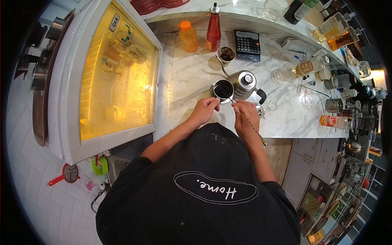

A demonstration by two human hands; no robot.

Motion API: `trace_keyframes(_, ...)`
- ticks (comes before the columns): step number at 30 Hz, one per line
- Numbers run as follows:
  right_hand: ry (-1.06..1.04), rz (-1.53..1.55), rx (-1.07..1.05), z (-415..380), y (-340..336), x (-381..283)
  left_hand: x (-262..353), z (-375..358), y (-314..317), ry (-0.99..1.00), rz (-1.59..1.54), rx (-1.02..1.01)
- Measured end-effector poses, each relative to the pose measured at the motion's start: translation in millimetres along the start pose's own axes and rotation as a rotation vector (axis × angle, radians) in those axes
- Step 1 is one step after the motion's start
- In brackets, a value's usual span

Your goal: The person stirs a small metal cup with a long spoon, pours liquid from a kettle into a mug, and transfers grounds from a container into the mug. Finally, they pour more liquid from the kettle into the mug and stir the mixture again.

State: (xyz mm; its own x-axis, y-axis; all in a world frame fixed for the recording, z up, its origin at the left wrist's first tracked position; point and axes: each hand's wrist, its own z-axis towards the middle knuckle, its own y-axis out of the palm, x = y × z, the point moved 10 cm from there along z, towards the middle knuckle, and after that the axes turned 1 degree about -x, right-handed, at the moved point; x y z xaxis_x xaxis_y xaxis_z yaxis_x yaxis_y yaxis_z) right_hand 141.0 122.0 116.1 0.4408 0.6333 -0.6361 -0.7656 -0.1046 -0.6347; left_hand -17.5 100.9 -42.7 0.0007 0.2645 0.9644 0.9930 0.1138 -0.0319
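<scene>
My left hand (206, 109) is closed at the near-left side of a small metal pitcher (213, 92) with dark liquid inside. My right hand (246, 116) grips a bar spoon (254, 130) with a long twisted handle. The spoon's lower end reaches into the dark liquid, and its other end points back toward my body. Just right of the pitcher stands a gooseneck kettle (243, 85) with its lid on and a black handle. Behind them is a cup (226, 54) with dark residue inside. A small item beside my right hand is partly hidden.
A glass-door fridge (118, 77), lit yellow, stands on the left. At the back are an orange bottle (188, 37), a red bottle (213, 30) and a calculator (247, 45). Glasses and several bottles line the marble counter (281, 118) on the right.
</scene>
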Motion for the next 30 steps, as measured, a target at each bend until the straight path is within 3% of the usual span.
trace_keyframes(30, 0.038, -0.022, -0.015, -3.9, 3.8, 8.6, 3.4, 1.6, 1.3, -0.041, 0.066, -0.058)
